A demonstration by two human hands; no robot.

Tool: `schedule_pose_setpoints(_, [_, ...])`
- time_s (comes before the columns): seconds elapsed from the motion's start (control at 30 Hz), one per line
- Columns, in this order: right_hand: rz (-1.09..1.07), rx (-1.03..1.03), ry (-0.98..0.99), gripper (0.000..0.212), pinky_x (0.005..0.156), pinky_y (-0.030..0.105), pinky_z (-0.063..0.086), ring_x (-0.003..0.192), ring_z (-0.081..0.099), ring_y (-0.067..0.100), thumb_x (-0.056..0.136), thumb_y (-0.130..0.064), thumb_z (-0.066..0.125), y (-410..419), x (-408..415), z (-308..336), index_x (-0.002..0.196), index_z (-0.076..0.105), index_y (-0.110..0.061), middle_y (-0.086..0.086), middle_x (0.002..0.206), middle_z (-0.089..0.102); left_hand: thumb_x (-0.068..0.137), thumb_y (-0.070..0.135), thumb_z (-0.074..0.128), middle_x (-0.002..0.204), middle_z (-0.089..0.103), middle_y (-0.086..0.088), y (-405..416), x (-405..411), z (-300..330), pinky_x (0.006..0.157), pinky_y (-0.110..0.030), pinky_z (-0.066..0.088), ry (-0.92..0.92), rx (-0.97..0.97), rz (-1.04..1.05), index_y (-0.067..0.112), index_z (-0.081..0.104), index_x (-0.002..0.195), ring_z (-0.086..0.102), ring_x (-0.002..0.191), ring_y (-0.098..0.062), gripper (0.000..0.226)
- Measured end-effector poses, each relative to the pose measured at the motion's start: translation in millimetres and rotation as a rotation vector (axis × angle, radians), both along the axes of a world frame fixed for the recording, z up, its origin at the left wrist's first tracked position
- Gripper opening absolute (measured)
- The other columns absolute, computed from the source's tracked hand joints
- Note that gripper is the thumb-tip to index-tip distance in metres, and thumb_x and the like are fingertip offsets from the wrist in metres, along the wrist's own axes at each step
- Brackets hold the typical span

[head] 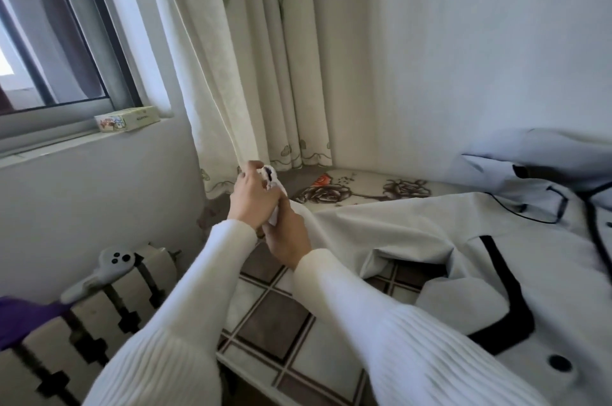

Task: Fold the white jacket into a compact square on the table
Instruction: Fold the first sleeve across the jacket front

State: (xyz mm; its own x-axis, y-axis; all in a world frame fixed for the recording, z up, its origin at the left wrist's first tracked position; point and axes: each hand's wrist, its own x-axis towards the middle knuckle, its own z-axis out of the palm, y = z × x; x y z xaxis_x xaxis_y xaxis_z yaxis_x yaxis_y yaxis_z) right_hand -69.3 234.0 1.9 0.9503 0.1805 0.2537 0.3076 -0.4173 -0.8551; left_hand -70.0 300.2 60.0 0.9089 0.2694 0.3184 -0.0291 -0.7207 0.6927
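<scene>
The white jacket (pixel 496 260) with black trim and dark buttons lies spread over the right side of the table (pixel 275 316), which has a tiled and flowered cloth. One sleeve stretches left from the body to my hands. My left hand (pixel 253 197) grips the cuff end of that sleeve, lifted above the table's left edge. My right hand (pixel 286 236) sits just below and behind it, closed on the same sleeve a little further along. Both arms wear white ribbed sleeves.
A patterned curtain (pixel 258 74) hangs right behind my hands. A window with a small box (pixel 127 119) on its sill is at the left. Below it stands a radiator (pixel 99 316) with a grey controller (pixel 106 268) and purple cloth (pixel 23 316) on top.
</scene>
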Motion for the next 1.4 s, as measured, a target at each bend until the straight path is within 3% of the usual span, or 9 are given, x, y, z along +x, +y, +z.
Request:
schedule_pose_setpoints(0.2, [-0.175, 0.523, 0.158, 0.037, 0.084, 0.030, 0.045, 0.108, 0.061, 0.027, 0.099, -0.032, 0.039, -43, 10, 38, 0.116, 0.060, -0.007, 0.013, 0.114, 0.066, 0.098, 0.034, 0.040, 0.131, 0.055, -0.008, -48, -9, 11, 0.088, -0.017, 0.034, -0.151, -0.114, -0.228, 0.009, 0.042, 0.131, 0.052, 0.108, -0.010, 0.041])
schedule_pose_setpoints(0.3, [-0.220, 0.633, 0.158, 0.016, 0.076, 0.028, 0.042, 0.091, 0.057, 0.020, 0.098, -0.020, 0.042, -75, 21, 64, 0.100, 0.056, -0.011, 0.007, 0.085, 0.061, 0.098, 0.037, 0.036, 0.137, 0.051, -0.011, -69, -13, 6, 0.098, -0.025, 0.035, -0.138, -0.067, -0.328, 0.008, 0.041, 0.132, 0.050, 0.123, -0.020, 0.045])
schedule_pose_setpoints(0.4, [-0.301, 0.781, 0.174, 0.023, 0.071, 0.029, 0.047, 0.086, 0.057, 0.020, 0.094, -0.015, 0.042, -116, 24, 92, 0.106, 0.061, -0.010, 0.006, 0.085, 0.060, 0.098, 0.038, 0.035, 0.148, 0.037, -0.010, -100, -17, -3, 0.111, -0.030, 0.027, -0.160, -0.004, -0.383, 0.010, 0.031, 0.142, 0.037, 0.136, -0.021, 0.051])
schedule_pose_setpoints(0.57, [-0.322, 0.921, 0.175, 0.027, 0.060, 0.023, 0.045, 0.066, 0.054, 0.015, 0.097, -0.015, 0.044, -194, 23, 131, 0.070, 0.049, -0.016, 0.001, 0.076, 0.055, 0.094, 0.024, 0.050, 0.158, 0.012, -0.004, -168, -15, -21, 0.116, -0.030, 0.017, -0.130, 0.092, -0.423, 0.013, 0.005, 0.151, 0.017, 0.146, -0.022, 0.073])
schedule_pose_setpoints(0.77, [-0.352, 1.113, 0.085, 0.031, 0.095, 0.037, 0.046, 0.120, 0.055, 0.031, 0.098, -0.010, 0.043, -294, 4, 146, 0.126, 0.051, 0.001, 0.019, 0.128, 0.057, 0.087, -0.001, 0.040, 0.159, 0.010, -0.004, -240, -7, -23, 0.118, -0.033, 0.020, -0.098, 0.228, -0.448, 0.012, 0.010, 0.150, 0.014, 0.147, -0.021, 0.071])
schedule_pose_setpoints(0.97, [-0.460, 1.278, 0.021, 0.015, 0.106, 0.041, 0.042, 0.119, 0.056, 0.029, 0.099, -0.012, 0.042, -385, -17, 143, 0.102, 0.057, -0.010, 0.016, 0.130, 0.056, 0.082, -0.006, 0.038, 0.155, 0.022, 0.001, -291, -9, -24, 0.117, -0.031, 0.019, -0.185, 0.316, -0.453, 0.020, 0.025, 0.145, 0.021, 0.144, -0.017, 0.070])
schedule_pose_setpoints(1.1, [-0.462, 1.360, -0.070, 0.029, 0.096, 0.040, 0.045, 0.075, 0.068, 0.023, 0.100, -0.007, 0.036, -437, -39, 131, 0.076, 0.052, -0.013, 0.014, 0.092, 0.062, 0.090, 0.006, 0.039, 0.146, 0.038, -0.001, -318, -9, -34, 0.111, -0.036, 0.027, -0.128, 0.418, -0.438, 0.022, 0.031, 0.142, 0.037, 0.134, -0.024, 0.054])
schedule_pose_setpoints(1.23, [-0.575, 1.364, -0.023, 0.019, 0.106, 0.043, 0.039, 0.127, 0.049, 0.034, 0.100, -0.012, 0.038, -484, -56, 98, 0.093, 0.056, -0.008, 0.021, 0.136, 0.051, 0.093, 0.018, 0.041, 0.140, 0.045, -0.004, -333, -10, -50, 0.100, -0.038, 0.037, 0.023, 0.539, -0.445, 0.019, 0.036, 0.137, 0.045, 0.126, -0.028, 0.044])
schedule_pose_setpoints(1.4, [-0.660, 1.353, -0.005, 0.024, 0.103, 0.040, 0.037, 0.125, 0.047, 0.029, 0.101, -0.010, 0.034, -515, -74, 51, 0.110, 0.055, -0.006, 0.023, 0.108, 0.057, 0.089, 0.038, 0.053, 0.147, 0.034, -0.005, -328, -8, -73, 0.106, -0.038, 0.034, 0.314, 0.559, -0.466, 0.018, 0.030, 0.141, 0.034, 0.135, -0.027, 0.060])
